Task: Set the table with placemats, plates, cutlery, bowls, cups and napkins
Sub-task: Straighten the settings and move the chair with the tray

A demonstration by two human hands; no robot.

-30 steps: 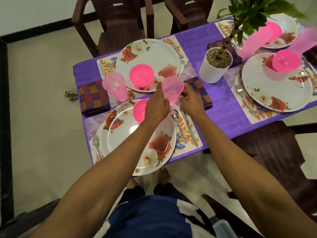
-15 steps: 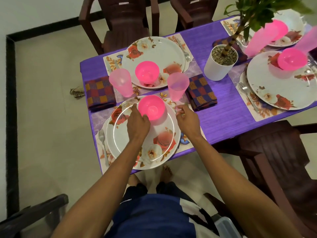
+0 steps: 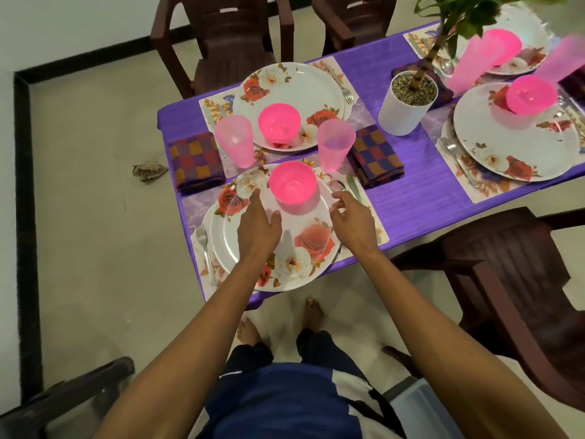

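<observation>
1. the pink bowl [image 3: 292, 186] sits on the floral plate [image 3: 275, 229], just ahead of both hands and between them, with nothing gripping it.
2. left hand [image 3: 258, 228] hovers over the plate with fingers loose and spread, empty; right hand [image 3: 349, 218] hangs by the plate's right rim, fingers slightly curled, holding nothing.
3. i'd say this setting only wants squaring up: nudge the bowl to centre with flat fingers, keeping clear of the pink cup [image 3: 335, 144] just beyond the right hand.
4. hard to see: the spoon [image 3: 338, 185] and knife [image 3: 354, 190] beyond the right fingertips are partly covered, and the far-right settings are cut off and blurred.
</observation>
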